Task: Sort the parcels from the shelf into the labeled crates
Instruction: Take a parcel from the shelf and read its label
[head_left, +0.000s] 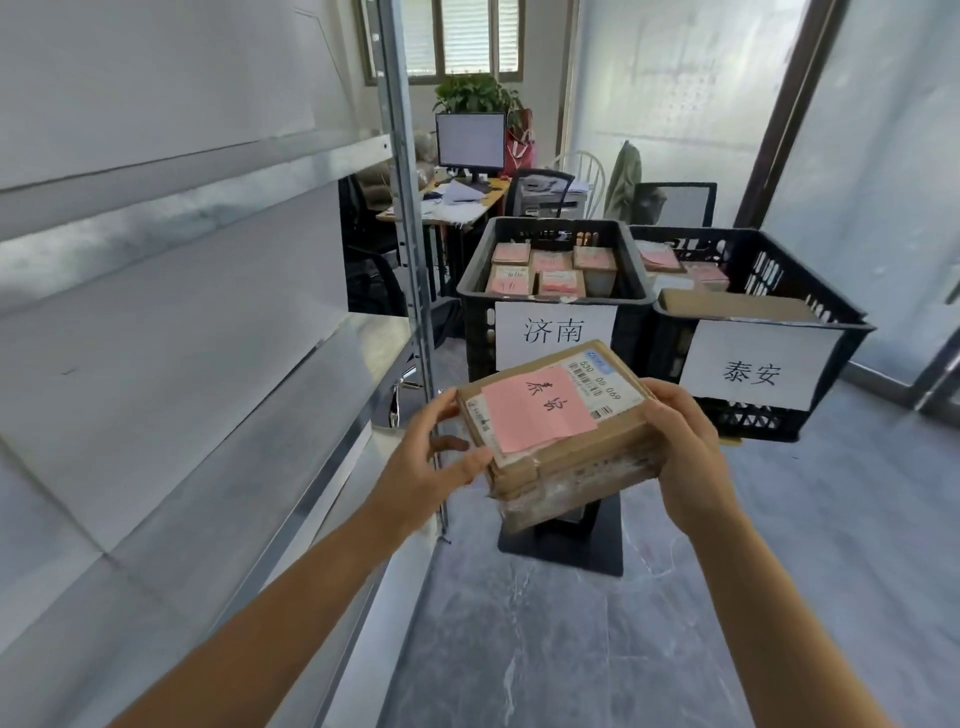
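- A flat, rectangular cardboard parcel (556, 441) is held in the air in front of the person, between the shelf and the crates, tilted slightly.
- Its brown sides are wrapped in wrinkled, glossy clear tape.
- A pink paper note (535, 410) with handwritten black characters lies across the top. Beside it is a white printed shipping label (605, 382) with barcodes.
- The left hand (431, 462) grips the parcel's left end, with the thumb on the top edge and the fingers underneath.
- The right hand (685, 447) grips the right end, with its fingers curled around the edge.
- Two black plastic crates with slotted, lattice walls stand side by side beyond the parcel.
- The left crate (478, 332) has a white paper sign (556, 332) reading 济南. It holds small boxes (558, 283) topped with pink notes.
- The right crate (753, 418) has a sign (753, 371) reading 泰安. It holds a flat cardboard piece (737, 306) and more pink-topped boxes.
- The metal shelf (208, 338) on the left has smooth grey boards and a perforated steel post (410, 208).
- The floor (571, 649) is grey, veined stone.
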